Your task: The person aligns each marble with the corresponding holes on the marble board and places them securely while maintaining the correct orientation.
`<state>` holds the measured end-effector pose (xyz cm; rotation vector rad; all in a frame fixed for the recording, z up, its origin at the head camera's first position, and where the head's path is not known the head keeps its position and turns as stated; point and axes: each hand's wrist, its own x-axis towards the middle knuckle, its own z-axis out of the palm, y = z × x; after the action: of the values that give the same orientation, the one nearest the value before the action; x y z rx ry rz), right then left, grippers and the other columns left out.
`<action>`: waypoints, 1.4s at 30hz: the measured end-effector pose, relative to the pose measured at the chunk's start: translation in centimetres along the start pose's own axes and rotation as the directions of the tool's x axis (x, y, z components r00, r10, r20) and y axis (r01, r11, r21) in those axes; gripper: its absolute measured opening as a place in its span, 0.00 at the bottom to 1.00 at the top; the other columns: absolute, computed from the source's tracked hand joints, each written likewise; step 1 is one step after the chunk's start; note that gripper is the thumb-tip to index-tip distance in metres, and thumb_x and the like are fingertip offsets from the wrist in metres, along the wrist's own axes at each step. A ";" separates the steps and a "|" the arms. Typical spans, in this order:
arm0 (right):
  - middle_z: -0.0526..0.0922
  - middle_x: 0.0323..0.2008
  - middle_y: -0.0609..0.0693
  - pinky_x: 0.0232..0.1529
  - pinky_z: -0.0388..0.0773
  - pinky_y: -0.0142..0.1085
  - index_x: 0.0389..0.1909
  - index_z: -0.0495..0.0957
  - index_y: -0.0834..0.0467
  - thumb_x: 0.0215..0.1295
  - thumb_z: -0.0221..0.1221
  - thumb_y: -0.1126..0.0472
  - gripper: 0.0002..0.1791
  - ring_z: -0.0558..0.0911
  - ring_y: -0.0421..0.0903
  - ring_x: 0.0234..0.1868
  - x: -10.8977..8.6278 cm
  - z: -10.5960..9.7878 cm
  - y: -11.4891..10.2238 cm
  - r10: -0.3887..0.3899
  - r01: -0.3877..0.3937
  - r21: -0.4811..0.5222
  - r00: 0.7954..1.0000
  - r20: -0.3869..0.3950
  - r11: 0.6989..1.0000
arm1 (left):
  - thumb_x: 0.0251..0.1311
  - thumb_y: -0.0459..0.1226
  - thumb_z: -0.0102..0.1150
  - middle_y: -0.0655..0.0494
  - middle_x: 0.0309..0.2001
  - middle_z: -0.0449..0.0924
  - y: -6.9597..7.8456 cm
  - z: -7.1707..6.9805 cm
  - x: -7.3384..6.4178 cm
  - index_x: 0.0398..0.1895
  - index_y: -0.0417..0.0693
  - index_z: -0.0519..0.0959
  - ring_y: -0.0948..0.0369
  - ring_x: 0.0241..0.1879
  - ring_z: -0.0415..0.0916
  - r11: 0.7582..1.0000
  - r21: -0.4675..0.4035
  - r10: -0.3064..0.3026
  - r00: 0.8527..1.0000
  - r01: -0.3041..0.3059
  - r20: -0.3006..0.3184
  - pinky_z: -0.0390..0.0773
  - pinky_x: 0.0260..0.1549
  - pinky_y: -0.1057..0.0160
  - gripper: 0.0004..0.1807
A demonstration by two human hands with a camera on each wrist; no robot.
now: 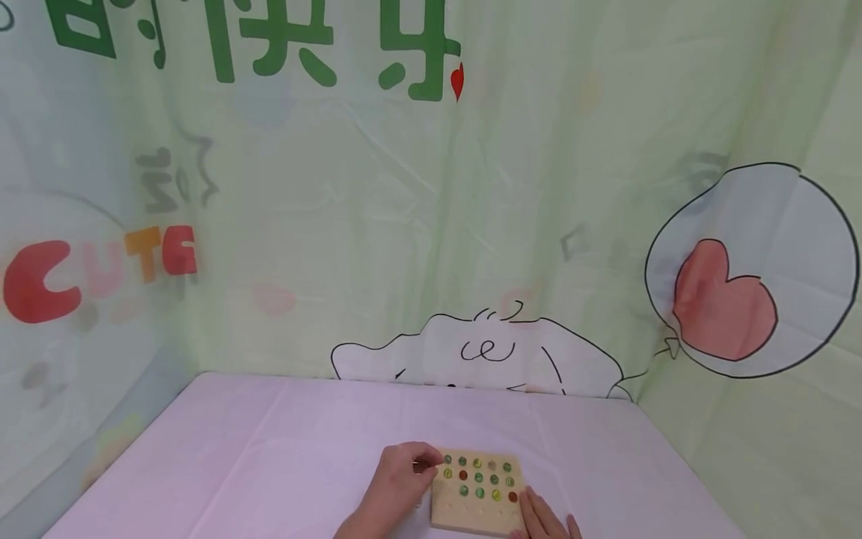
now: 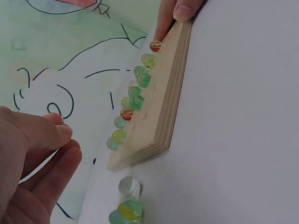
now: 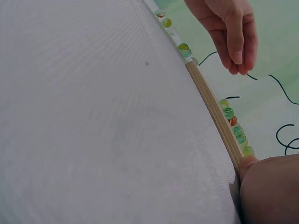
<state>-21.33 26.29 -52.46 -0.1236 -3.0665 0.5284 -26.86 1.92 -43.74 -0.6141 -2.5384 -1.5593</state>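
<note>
A square wooden board [image 1: 474, 515] lies on the table, with rows of glass marbles [image 1: 479, 477] in its hollows: green, yellow-green, clear and red-brown. Over its left side my left hand [image 1: 397, 479] has thumb and fingertips drawn together. In the left wrist view, that hand [image 2: 37, 163] pinches a small clear marble, which shows only as a glint of glass between the fingertips. My right hand [image 1: 544, 516] holds the board by its near right corner, thumb at the front edge and fingers along the right side, close to a red-brown marble [image 2: 155, 45].
Loose marbles lie on the table left of the board, among them a clear one [image 2: 129, 186] and a green-yellow one [image 2: 130, 211]. A pale cloth covers the table [image 1: 269, 449]. Printed curtains [image 1: 377, 224] hang behind it and on both sides.
</note>
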 end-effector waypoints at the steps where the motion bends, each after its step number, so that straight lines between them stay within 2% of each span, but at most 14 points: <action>1: 0.59 0.66 0.46 0.62 0.37 0.59 0.65 0.57 0.53 0.35 0.01 0.21 0.64 0.56 0.50 0.67 0.0 -0.1 0.0 -0.005 0.005 0.003 1.000 0.002 1.000 | 0.48 0.27 0.58 0.58 0.31 0.81 -0.1 -0.2 -0.1 0.30 0.48 0.81 0.69 0.30 0.73 1.000 0.004 -0.003 1.000 0.003 0.000 0.75 0.30 0.74 0.08; 8: 0.59 0.66 0.46 0.63 0.35 0.58 0.65 0.57 0.53 0.34 0.01 0.21 0.65 0.56 0.50 0.67 0.3 -0.1 0.0 -0.010 0.011 -0.017 1.000 0.018 1.000 | 0.48 0.29 0.60 0.61 0.30 0.80 -1.1 -0.8 -0.4 0.31 0.50 0.81 0.72 0.29 0.73 0.999 0.032 -0.027 1.000 0.027 -0.013 0.75 0.30 0.74 0.08; 15: 0.59 0.66 0.46 0.63 0.34 0.58 0.65 0.57 0.53 0.35 0.01 0.22 0.64 0.56 0.49 0.67 0.2 -0.1 0.0 -0.012 0.013 -0.018 1.000 0.006 1.000 | 0.47 0.32 0.61 0.61 0.28 0.80 -1.9 -1.1 -0.8 0.30 0.47 0.80 0.72 0.27 0.73 0.998 0.056 -0.020 1.000 0.019 0.010 0.75 0.28 0.74 0.05; 19: 0.59 0.66 0.46 0.63 0.35 0.59 0.65 0.58 0.54 0.36 0.01 0.22 0.64 0.56 0.49 0.67 0.1 -0.2 0.1 -0.022 0.022 -0.016 1.000 0.004 1.000 | 0.47 0.32 0.62 0.62 0.28 0.80 -2.2 -1.2 -1.1 0.30 0.49 0.80 0.71 0.28 0.72 0.994 0.101 -0.058 0.997 0.053 0.052 0.74 0.28 0.72 0.06; 22: 0.60 0.66 0.46 0.63 0.35 0.59 0.65 0.58 0.53 0.36 0.02 0.21 0.64 0.57 0.49 0.67 0.1 -0.4 0.1 -0.026 0.026 -0.016 1.000 0.010 1.000 | 0.47 0.34 0.62 0.64 0.29 0.79 -2.5 -1.2 -1.1 0.30 0.51 0.80 0.69 0.29 0.71 0.989 0.111 -0.111 0.989 0.099 0.102 0.74 0.30 0.67 0.06; 25: 0.60 0.66 0.46 0.63 0.36 0.59 0.65 0.58 0.53 0.36 0.02 0.21 0.64 0.57 0.49 0.67 0.0 -0.4 0.1 -0.025 0.025 -0.017 1.000 0.005 1.000 | 0.47 0.34 0.63 0.65 0.28 0.78 -2.8 -1.1 -1.2 0.30 0.53 0.80 0.68 0.30 0.70 0.986 0.119 -0.129 0.982 0.113 0.136 0.74 0.30 0.66 0.07; 29: 0.59 0.66 0.46 0.63 0.36 0.59 0.65 0.58 0.53 0.36 0.02 0.21 0.64 0.56 0.49 0.67 0.0 -0.3 0.0 -0.007 0.007 -0.011 1.000 0.017 1.000 | 0.45 0.33 0.64 0.65 0.28 0.78 -3.2 -0.8 -1.4 0.29 0.53 0.80 0.69 0.29 0.71 0.989 0.120 -0.107 0.981 0.088 0.161 0.73 0.29 0.68 0.07; 34: 0.59 0.66 0.48 0.62 0.35 0.60 0.65 0.57 0.54 0.34 0.05 0.19 0.65 0.56 0.51 0.67 0.1 -0.8 0.0 -0.005 0.005 0.016 0.999 0.050 1.000 | 0.42 0.33 0.65 0.66 0.28 0.78 -3.6 -0.7 -1.3 0.29 0.53 0.79 0.71 0.28 0.70 0.991 0.131 -0.045 0.984 0.023 0.173 0.72 0.28 0.71 0.09; 38: 0.59 0.66 0.51 0.61 0.34 0.62 0.65 0.58 0.56 0.32 0.08 0.17 0.67 0.56 0.54 0.67 0.2 -1.3 0.0 -0.028 0.026 0.037 0.997 0.069 0.999 | 0.42 0.31 0.64 0.67 0.27 0.77 -3.8 -0.6 -1.2 0.29 0.53 0.79 0.71 0.28 0.70 0.990 0.137 -0.036 0.982 0.010 0.185 0.72 0.28 0.71 0.10; 42: 0.59 0.66 0.50 0.61 0.35 0.62 0.65 0.57 0.56 0.32 0.06 0.18 0.67 0.56 0.53 0.67 0.3 -1.2 0.1 -0.025 0.023 0.025 0.997 0.074 0.999 | 0.42 0.30 0.63 0.67 0.26 0.77 -3.8 -0.5 -1.2 0.28 0.53 0.78 0.72 0.27 0.69 0.990 0.142 -0.028 0.981 0.000 0.193 0.71 0.28 0.71 0.10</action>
<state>-21.55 26.76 -51.37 -0.0681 -3.1283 0.5817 -27.29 -0.37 -47.06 -0.7665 -2.7705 -1.3687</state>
